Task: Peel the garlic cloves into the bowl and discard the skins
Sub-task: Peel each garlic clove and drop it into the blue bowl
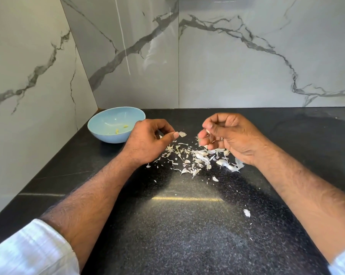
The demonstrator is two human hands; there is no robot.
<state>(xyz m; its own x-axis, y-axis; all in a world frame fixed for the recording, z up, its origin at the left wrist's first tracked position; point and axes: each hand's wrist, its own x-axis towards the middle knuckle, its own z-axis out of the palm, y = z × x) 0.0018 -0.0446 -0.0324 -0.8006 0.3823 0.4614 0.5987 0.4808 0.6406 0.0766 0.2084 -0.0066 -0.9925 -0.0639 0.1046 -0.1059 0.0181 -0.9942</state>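
We see two bare arms reaching out over a dark, speckled counter [187, 245]. The left hand [147, 139] is lifted a little, and its thumb and first finger pinch a small flake of garlic skin [182, 134]. The other fingers of that hand are curled in. The right hand [231, 137] is lifted too, and its fingers are curled tight around a garlic clove [208, 132]. We can only see a small white bit of the clove peeking out between the fingers. Under and between the two hands lies a messy pile of skins [195, 157], thin, white and papery, spread over the counter. A few bigger white pieces lie at the right edge of the pile, just beside the right wrist. One loose flake [246, 212] lies well apart from the pile, closer to us. A light blue bowl [108, 135] sits on the counter in the far left corner, just beside the left hand. Inside it are a few small yellowish garlic pieces [125, 126]. Grey and white marble walls [227, 66] stand behind the counter. White sleeves [28, 253] are rolled up on both arms.
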